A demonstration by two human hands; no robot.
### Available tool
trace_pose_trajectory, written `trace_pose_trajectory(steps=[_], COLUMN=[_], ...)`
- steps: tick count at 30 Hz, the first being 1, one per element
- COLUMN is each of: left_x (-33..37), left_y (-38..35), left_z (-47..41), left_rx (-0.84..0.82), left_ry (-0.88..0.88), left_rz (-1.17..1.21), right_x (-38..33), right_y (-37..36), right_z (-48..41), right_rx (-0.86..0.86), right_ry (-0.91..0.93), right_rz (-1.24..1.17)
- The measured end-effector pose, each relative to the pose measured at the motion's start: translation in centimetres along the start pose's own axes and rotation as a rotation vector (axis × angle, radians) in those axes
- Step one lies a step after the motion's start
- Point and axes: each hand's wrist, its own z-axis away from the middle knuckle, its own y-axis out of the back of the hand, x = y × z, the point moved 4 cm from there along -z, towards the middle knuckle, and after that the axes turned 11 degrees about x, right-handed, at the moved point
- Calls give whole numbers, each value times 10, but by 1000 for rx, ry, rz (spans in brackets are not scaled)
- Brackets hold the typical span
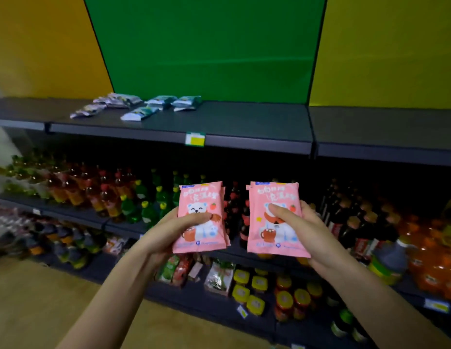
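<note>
Fingers (194,217) of the left hand (166,234) grip one flat pink bear-printed plastic packet (201,195), and the right hand (305,235) grips a second packet (272,193).

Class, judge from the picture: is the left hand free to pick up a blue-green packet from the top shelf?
Probably not: the left hand grips pink packets, so its fingers are taken. The path looks free; the blue-green packets lie uncovered on the top shelf with nothing in front.
</note>
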Motion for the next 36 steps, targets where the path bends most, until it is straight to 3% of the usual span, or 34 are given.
trace_pose_trajectory(steps=[6,12,23,31,36], left_x=[75,131,177,201,215], left_y=[76,109,94,47,24], left_z=[-34,-89,-212,-345,-418], left_rx=[-28,-27,-67,-119,-105], left_ry=[-108,-82,-86,-59,-57], left_rz=[-27,-33,-23,-111,-145], right_x=[-37,-76,-107,-118,-122], right_y=[-107,-161,-178,-168,-168], right_z=[-25,-67,-160,-294,-376], right_rx=[-27,-15,109,185,280], right_ry=[69,37,75,55,87], right_rz=[-80,-90,67,86,255])
